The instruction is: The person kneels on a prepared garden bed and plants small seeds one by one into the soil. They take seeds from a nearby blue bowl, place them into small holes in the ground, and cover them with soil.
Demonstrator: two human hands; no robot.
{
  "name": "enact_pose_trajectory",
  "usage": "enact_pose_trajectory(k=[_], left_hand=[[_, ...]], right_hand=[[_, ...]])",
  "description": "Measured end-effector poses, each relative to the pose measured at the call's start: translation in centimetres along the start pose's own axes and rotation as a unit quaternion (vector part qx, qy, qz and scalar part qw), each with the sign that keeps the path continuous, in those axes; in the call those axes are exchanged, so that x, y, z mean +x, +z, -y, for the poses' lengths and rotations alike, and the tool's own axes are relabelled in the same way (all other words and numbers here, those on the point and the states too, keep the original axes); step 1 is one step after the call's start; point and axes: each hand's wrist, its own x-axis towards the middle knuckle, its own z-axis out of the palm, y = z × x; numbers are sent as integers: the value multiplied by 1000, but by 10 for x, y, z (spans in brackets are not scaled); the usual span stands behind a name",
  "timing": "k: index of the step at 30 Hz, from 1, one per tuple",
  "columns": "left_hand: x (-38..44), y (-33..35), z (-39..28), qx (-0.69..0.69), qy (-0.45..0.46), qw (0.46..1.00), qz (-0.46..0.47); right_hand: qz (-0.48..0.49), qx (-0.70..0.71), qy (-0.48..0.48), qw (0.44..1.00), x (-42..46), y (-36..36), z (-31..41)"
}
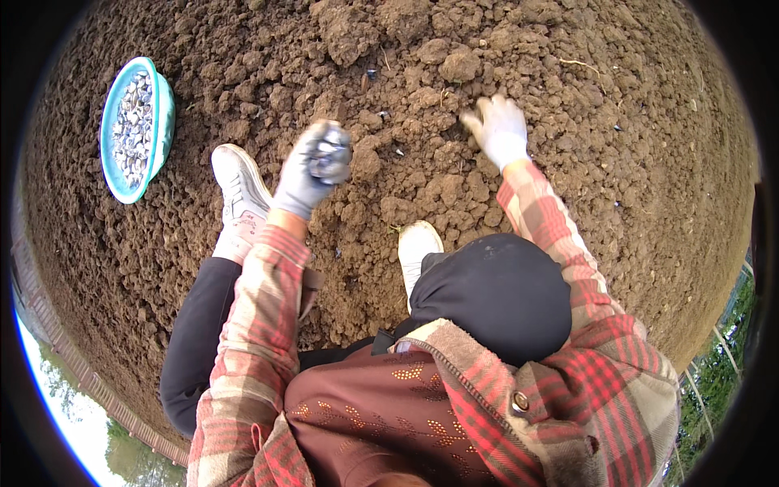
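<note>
My left hand [313, 164], in a pale glove with a dark palm, is curled around several small white-and-dark pieces [329, 159]. They look like seed cloves, but blur hides their exact kind. It hovers above the loose brown soil [359, 207], right of my left shoe. My right hand [500, 126], also gloved, reaches down to the clods, its thumb beside a dark hollow [451, 133]. Its fingertips are blurred, so whether they pinch anything is hidden. Similar small pieces lie on the soil, one [398, 151] between my hands and another [371, 73] farther ahead.
A turquoise plastic basin [163, 128], holding many white-and-dark pieces [132, 131], stands on the soil at the left. My left shoe [236, 179] and right shoe [420, 246] rest on the ground. Large clods [347, 36] lie ahead. A fence-like edge [91, 383] curves along the lower left.
</note>
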Motion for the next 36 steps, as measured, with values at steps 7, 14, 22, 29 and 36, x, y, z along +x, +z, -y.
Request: enact_pose_trajectory(k=[7,14,22,29,36], left_hand=[[33,29,71,164,-198,966,-32],[25,29,125,102,-222,970,-22],[46,47,123,63,-145,983,-93],[46,53,126,20,-174,981,-81],[38,47,120,-33,-172,982,-65]], right_hand=[[-6,79,-97,992,-74,16,8],[185,751,31,633,-106,39,47],[158,903,85,390,-95,43,58],[69,814,89,570,-73,13,33],[-96,174,43,979,-11,18,-22]])
